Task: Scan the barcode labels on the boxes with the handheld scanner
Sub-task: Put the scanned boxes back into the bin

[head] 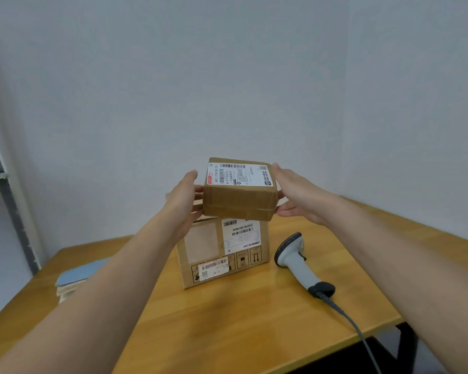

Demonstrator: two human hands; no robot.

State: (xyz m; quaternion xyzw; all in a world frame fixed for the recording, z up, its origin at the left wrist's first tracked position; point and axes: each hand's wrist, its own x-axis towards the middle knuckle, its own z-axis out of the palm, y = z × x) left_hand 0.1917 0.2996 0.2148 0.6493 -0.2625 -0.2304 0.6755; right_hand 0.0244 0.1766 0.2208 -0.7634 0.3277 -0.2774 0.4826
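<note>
1. Head view: the left hand point(183, 202) and right hand point(297, 195) clamp the small box point(239, 195) by its sides, leaving its label point(239, 175) uncovered and facing up, likely for scanning.
2. It hangs over the larger box point(224, 252) on the desk point(241, 319).
3. Neither grip holds the scanner point(297, 261), which lies just right of the boxes within reach.

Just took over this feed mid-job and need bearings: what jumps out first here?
Both hands, left hand and right hand, hold a small brown cardboard box with a white barcode label on top, at centre frame above a larger brown cardboard box on the wooden table. To the right of the boxes, the grey corded handheld scanner lies on the table, untouched.
</note>
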